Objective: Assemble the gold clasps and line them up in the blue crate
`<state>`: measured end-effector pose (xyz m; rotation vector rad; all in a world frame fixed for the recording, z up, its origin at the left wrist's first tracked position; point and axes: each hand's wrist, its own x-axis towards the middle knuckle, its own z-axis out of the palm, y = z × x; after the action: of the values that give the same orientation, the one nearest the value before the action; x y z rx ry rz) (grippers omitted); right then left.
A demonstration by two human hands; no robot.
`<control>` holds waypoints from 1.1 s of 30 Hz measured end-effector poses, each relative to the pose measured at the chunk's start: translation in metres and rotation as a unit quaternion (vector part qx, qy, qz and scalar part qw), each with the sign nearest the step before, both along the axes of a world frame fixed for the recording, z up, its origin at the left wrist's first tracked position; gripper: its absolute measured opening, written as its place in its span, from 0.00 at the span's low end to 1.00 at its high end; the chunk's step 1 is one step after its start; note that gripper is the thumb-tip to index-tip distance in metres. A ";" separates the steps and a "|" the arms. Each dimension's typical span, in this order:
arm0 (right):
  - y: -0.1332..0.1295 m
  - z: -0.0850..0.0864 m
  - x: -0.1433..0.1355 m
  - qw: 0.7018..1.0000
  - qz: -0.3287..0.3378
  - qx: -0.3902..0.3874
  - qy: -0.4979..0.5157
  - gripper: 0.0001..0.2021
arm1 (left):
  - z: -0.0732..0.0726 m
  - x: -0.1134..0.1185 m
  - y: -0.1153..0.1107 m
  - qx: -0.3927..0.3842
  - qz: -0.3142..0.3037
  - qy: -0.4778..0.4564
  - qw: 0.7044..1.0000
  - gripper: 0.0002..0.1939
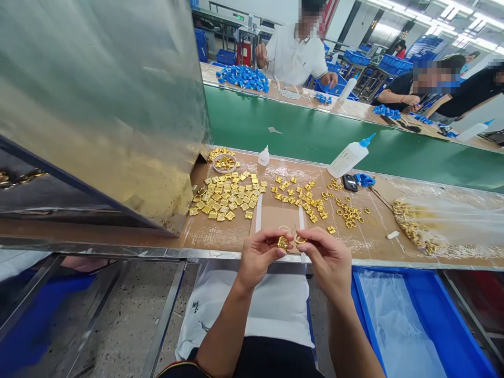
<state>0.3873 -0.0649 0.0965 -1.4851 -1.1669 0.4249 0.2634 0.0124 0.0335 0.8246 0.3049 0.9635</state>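
My left hand pinches a small square gold piece at the table's near edge. Close beside it on the right, my right hand holds a gold ring between thumb and fingers. The ring and the square piece are a small gap apart. Beyond my hands lie many flat gold squares on the left, gold pieces in the middle and loose gold rings to the right.
A metal panel rises at the left. A large white bottle, a small bottle and a bag of rings are on the table. Past the green belt, a person in white sits. A blue crate is at lower right.
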 end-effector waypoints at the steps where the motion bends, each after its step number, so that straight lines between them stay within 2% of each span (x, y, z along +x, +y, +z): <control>1: 0.001 0.001 0.000 1.000 -0.001 -0.002 -0.024 0.05 | 0.000 0.000 -0.001 0.002 0.004 0.005 1.000 0.19; 6: 0.002 0.004 -0.006 0.996 -0.015 0.034 -0.082 0.08 | 0.000 -0.002 -0.003 0.016 0.020 0.023 0.999 0.19; 12: 0.000 0.000 -0.015 0.996 -0.021 -0.004 -0.083 0.06 | 0.001 -0.004 -0.004 0.041 0.049 0.019 0.998 0.15; 16: -0.001 -0.001 -0.019 0.996 -0.013 -0.002 -0.090 0.07 | 0.001 -0.004 -0.004 0.055 0.064 0.031 0.996 0.14; 24: -0.002 -0.006 -0.027 0.993 -0.040 0.011 -0.107 0.05 | 0.001 -0.005 -0.004 0.064 0.076 0.062 0.993 0.15; 33: -0.001 0.000 -0.027 0.986 -0.035 0.028 -0.159 0.07 | 0.000 -0.006 -0.003 0.062 0.078 0.078 0.992 0.14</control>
<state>0.3601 -0.0655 0.0961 -1.5781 -1.3598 0.1068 0.2578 0.0096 0.0337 1.0028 0.4529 1.0737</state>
